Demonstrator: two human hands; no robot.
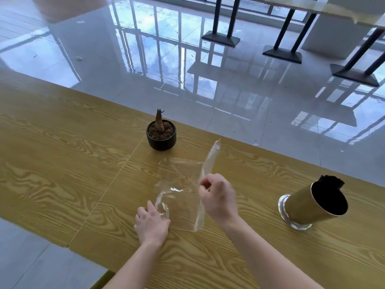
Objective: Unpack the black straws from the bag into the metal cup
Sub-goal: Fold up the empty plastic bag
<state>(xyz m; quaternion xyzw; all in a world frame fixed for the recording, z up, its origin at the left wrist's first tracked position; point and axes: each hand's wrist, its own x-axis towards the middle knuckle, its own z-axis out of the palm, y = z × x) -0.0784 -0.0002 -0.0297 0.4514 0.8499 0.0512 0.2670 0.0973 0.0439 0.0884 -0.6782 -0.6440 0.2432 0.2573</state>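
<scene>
The straws (331, 181) stand in the cup (308, 207), well to the right of the right hand (218, 197), the nearer one, which pinches the raised right edge of the clear bag (181, 184). The left hand (152, 224) presses straight-fingered on the bag's near corner on the tabletop (62, 153). The bag looks empty, its lifted edge running away from the person.

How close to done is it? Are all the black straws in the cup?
Nearly done. The black straws stand in the metal cup, and the clear bag on the table looks empty. Right now the left hand rests on the bag's near corner while the right hand pinches its lifted edge. Probably only putting the bag aside is left.
</scene>
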